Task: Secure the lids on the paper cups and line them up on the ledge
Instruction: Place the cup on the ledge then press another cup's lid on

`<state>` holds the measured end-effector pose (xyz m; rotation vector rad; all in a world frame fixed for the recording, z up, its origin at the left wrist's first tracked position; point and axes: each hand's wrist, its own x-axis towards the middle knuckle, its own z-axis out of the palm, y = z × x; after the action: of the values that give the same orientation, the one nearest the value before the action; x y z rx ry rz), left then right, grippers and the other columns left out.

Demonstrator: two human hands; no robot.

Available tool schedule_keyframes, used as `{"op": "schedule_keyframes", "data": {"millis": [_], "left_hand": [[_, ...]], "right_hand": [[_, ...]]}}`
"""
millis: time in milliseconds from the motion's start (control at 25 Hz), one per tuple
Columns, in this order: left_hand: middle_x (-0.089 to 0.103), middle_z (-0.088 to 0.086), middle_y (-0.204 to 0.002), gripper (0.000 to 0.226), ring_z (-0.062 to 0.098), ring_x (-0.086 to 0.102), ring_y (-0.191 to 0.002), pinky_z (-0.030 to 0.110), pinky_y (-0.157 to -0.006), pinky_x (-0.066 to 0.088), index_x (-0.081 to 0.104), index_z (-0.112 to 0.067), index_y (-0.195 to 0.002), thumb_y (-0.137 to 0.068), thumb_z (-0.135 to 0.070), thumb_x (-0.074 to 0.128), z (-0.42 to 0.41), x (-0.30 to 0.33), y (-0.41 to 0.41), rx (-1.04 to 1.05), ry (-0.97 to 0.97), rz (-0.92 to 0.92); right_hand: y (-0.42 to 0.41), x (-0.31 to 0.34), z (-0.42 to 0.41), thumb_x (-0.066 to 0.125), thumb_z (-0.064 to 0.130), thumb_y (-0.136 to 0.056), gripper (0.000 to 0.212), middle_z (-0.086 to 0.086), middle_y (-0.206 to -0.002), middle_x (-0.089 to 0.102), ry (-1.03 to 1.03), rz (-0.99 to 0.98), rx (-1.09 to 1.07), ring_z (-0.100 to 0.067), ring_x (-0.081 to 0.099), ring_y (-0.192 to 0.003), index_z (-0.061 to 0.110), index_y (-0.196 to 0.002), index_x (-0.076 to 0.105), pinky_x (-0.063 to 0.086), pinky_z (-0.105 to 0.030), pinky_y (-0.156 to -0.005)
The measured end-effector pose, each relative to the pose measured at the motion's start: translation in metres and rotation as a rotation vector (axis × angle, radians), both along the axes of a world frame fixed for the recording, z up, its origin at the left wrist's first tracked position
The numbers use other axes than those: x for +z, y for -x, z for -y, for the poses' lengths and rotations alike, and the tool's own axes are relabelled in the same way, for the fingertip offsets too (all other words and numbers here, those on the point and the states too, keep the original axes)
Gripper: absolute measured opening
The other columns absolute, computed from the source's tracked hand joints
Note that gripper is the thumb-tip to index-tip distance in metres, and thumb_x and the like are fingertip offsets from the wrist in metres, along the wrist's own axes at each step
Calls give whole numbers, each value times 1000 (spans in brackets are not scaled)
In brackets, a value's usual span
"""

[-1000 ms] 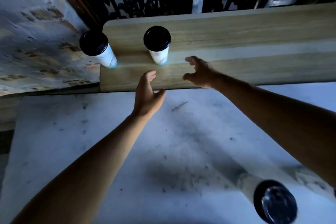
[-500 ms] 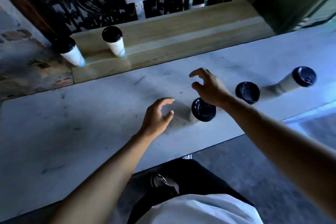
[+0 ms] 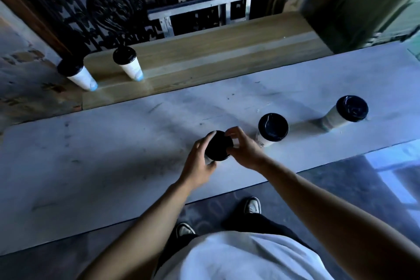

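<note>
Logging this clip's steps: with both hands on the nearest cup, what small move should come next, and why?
Probably press the lid down onto its cup. The left hand grips the cup's side while the right hand pinches the lid's rim; two cups already stand on the ledge.

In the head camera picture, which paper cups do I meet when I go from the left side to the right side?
Cup at the ledge's left end → second cup on the ledge → cup held by both hands → free cup on the white counter → far-right cup on the counter.
</note>
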<state>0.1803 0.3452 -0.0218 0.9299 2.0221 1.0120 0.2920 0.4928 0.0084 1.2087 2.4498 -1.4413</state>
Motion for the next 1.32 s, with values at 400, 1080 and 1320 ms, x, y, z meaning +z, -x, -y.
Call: {"op": "schedule_keyframes", "data": {"millis": [400, 1080, 1320], "left_hand": [[56, -3, -148, 66, 13, 58, -133, 39, -109, 49, 41, -48, -147, -87, -43, 68, -14, 38, -40, 402, -141, 24], [62, -17, -121, 109, 3, 64, -103, 12, -80, 46, 13, -42, -157, -77, -40, 86, -20, 111, -2, 202, 84, 89], [62, -2, -119, 101, 15, 61, -99, 23, -71, 46, 40, -11, -140, -64, -55, 89, -28, 115, 1, 237, 360, 84]], "right_hand": [[-8, 17, -46, 55, 39, -99, 26, -8, -99, 72, 532, -237, -33, -30, 74, -75, 24, -118, 67, 63, -51, -85], [54, 63, -44, 40, 49, -106, 41, -3, -133, 69, 641, -228, 93, -23, 65, -122, 26, -124, 69, 50, -38, -98], [53, 54, -32, 46, 40, -105, 41, -10, -120, 76, 600, -303, 79, -23, 72, -105, 16, -116, 77, 52, -37, -97]]}}
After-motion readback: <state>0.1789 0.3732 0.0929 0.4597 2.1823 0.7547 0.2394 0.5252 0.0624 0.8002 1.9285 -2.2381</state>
